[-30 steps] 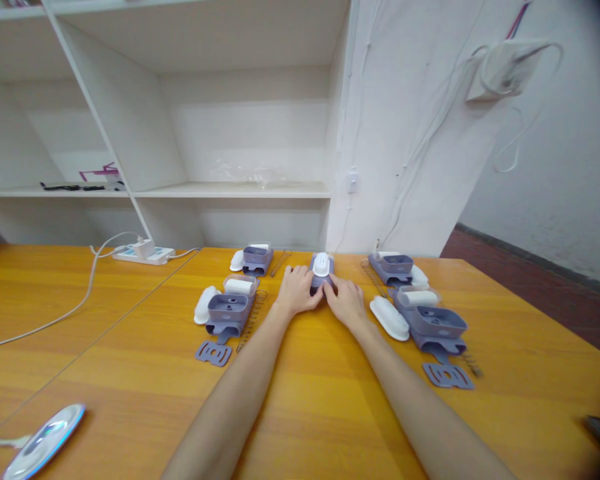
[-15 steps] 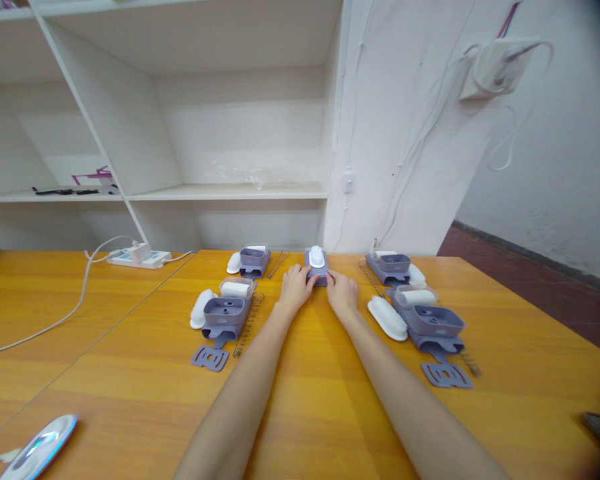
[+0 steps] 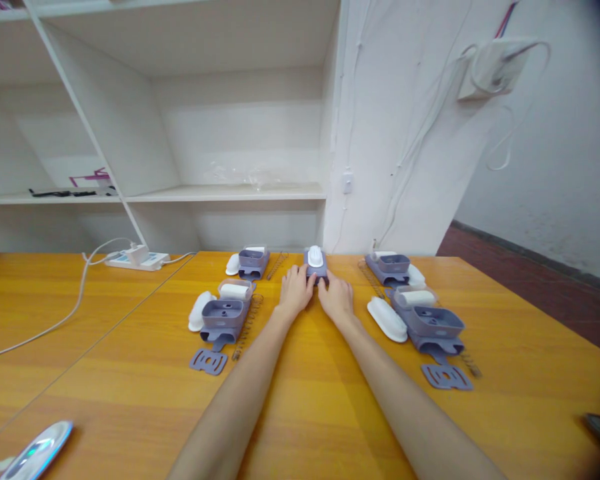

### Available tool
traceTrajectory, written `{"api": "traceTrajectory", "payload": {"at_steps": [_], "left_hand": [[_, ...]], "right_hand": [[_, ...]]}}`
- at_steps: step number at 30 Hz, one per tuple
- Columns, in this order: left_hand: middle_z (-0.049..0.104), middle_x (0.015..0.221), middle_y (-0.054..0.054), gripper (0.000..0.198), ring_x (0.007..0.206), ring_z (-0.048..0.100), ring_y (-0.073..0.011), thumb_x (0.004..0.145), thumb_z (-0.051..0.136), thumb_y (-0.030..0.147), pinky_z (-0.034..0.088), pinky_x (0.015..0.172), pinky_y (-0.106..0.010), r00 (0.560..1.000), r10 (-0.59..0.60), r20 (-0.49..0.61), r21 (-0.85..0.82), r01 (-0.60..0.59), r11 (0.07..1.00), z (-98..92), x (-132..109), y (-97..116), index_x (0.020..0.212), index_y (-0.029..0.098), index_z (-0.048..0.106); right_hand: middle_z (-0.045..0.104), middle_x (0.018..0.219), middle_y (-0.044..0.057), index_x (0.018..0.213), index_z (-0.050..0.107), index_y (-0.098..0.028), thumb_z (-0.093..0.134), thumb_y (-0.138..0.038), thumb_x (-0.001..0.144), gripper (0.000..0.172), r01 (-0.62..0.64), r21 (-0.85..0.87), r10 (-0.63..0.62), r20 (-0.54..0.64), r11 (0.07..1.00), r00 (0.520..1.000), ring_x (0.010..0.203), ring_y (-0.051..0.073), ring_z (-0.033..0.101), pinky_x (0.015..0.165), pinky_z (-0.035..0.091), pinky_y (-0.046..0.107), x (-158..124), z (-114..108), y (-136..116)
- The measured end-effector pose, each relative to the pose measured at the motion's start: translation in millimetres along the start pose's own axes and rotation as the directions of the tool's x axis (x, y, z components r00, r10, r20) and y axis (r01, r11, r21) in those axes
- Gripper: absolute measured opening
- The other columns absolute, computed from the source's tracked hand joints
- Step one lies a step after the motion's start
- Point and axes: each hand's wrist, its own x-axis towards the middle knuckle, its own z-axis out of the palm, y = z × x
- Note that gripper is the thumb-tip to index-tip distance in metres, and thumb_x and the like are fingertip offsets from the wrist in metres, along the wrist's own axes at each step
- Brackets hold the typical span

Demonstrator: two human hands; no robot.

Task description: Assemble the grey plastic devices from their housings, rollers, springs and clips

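At the far middle of the wooden table lies a small grey-purple plastic box with a white oval piece on top. My left hand grips its near left corner, fingers along the side and thumb at the front. From the right, my right hand holds the near edge, its thumb close to my left thumb. The fingertips partly cover the front of the box.
Grey-purple trays with white oval covers, white rolls and coil springs stand left and right of my arms. Slotted plates lie nearer. A power strip, a cable and a shiny oval device are at left.
My right hand has shifted left along the near edge of the box, and its thumb is now closer to my left thumb. My left hand stays at the left corner.
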Motion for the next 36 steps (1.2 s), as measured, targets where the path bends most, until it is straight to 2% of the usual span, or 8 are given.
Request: {"api": "traceTrajectory", "payload": {"at_steps": [3, 5, 8, 11, 13, 16, 19, 36], "left_hand": [[0.054, 0.107, -0.010, 0.034, 0.100, 0.053, -0.0203, 0.093, 0.033, 0.038, 0.040, 0.084, -0.031, 1.000, 0.003, -0.030, -0.045, -0.004, 0.999, -14.2, -5.6, 10.3, 0.115, 0.018, 0.049], [0.057, 0.101, -0.009, 0.027, 0.094, 0.055, -0.0187, 0.093, 0.033, 0.033, 0.041, 0.080, -0.029, 0.999, 0.042, -0.026, -0.068, -0.044, 0.997, -26.8, -12.4, 17.3, 0.105, 0.018, 0.052], [0.060, 0.090, -0.006, 0.023, 0.081, 0.057, -0.0170, 0.093, 0.033, 0.028, 0.041, 0.069, -0.026, 0.995, 0.087, 0.046, -0.072, -0.084, 0.994, -47.6, -32.1, 24.1, 0.090, 0.020, 0.054], [0.063, 0.086, -0.004, 0.016, 0.073, 0.058, -0.0162, 0.090, 0.038, 0.026, 0.038, 0.061, -0.026, 0.975, 0.157, 0.156, -0.088, -0.145, 0.986, -69.0, -66.3, 24.1, 0.086, 0.021, 0.053], [0.063, 0.077, -0.001, 0.016, 0.066, 0.057, -0.0159, 0.088, 0.040, 0.027, 0.034, 0.056, -0.026, 0.939, 0.236, 0.252, -0.083, -0.222, 0.972, -83.7, -94.3, 20.8, 0.080, 0.022, 0.053], [0.061, 0.070, 0.000, 0.017, 0.061, 0.056, -0.0153, 0.087, 0.043, 0.028, 0.030, 0.053, -0.026, 0.852, 0.357, 0.383, -0.086, -0.352, 0.932, -104.1, -133.5, 14.0, 0.074, 0.021, 0.052], [0.062, 0.074, -0.001, 0.021, 0.064, 0.057, -0.0160, 0.089, 0.040, 0.033, 0.031, 0.053, -0.027, 0.781, 0.435, 0.447, -0.100, -0.440, 0.892, -116.5, -158.2, 9.6, 0.078, 0.022, 0.053], [0.062, 0.073, -0.002, 0.024, 0.063, 0.057, -0.0157, 0.090, 0.037, 0.035, 0.031, 0.054, -0.027, 0.798, 0.409, 0.443, -0.084, -0.417, 0.905, -113.0, -163.7, 9.6, 0.077, 0.021, 0.052]], "right_hand": [[0.062, 0.113, 0.010, 0.120, 0.053, -0.016, 0.038, -0.031, 0.090, 0.036, 0.059, 0.026, -0.058, -0.034, 0.998, 0.998, 0.105, 0.023, 0.054, 0.095, 0.031, 0.035, -8.8, -12.3, -7.7], [0.061, 0.114, 0.011, 0.119, 0.053, -0.015, 0.035, -0.026, 0.091, 0.035, 0.170, 0.066, -0.165, -0.079, 0.983, 0.983, 0.106, 0.023, 0.052, 0.095, 0.032, 0.036, -19.0, -23.0, -12.1], [0.059, 0.117, 0.011, 0.119, 0.053, -0.015, 0.032, -0.017, 0.090, 0.036, 0.353, 0.111, -0.343, -0.101, 0.929, 0.934, 0.108, 0.024, 0.050, 0.098, 0.031, 0.040, -43.7, -41.2, -13.2], [0.057, 0.117, 0.011, 0.119, 0.053, -0.015, 0.036, -0.015, 0.089, 0.035, 0.494, 0.183, -0.496, -0.038, 0.850, 0.867, 0.108, 0.023, 0.049, 0.098, 0.034, 0.042, -80.4, -61.7, -5.1], [0.058, 0.115, 0.011, 0.118, 0.053, -0.015, 0.038, -0.016, 0.088, 0.033, 0.544, 0.234, -0.569, 0.051, 0.806, 0.821, 0.106, 0.022, 0.050, 0.096, 0.038, 0.040, -107.6, -76.6, 3.8], [0.058, 0.118, 0.008, 0.123, 0.050, -0.020, 0.044, -0.017, 0.087, 0.037, 0.619, 0.303, -0.685, 0.216, 0.725, 0.696, 0.106, 0.021, 0.051, 0.095, 0.040, 0.038, -141.2, -97.3, 16.7], [0.058, 0.119, 0.007, 0.123, 0.052, -0.022, 0.046, -0.018, 0.086, 0.037, 0.658, 0.335, -0.738, 0.270, 0.675, 0.619, 0.108, 0.021, 0.051, 0.096, 0.041, 0.038, -156.9, -108.7, 24.3], [0.059, 0.119, 0.007, 0.115, 0.057, -0.022, 0.043, -0.016, 0.087, 0.032, 0.665, 0.327, -0.741, 0.273, 0.671, 0.614, 0.110, 0.021, 0.051, 0.095, 0.042, 0.040, -155.4, -108.4, 26.8]]}}
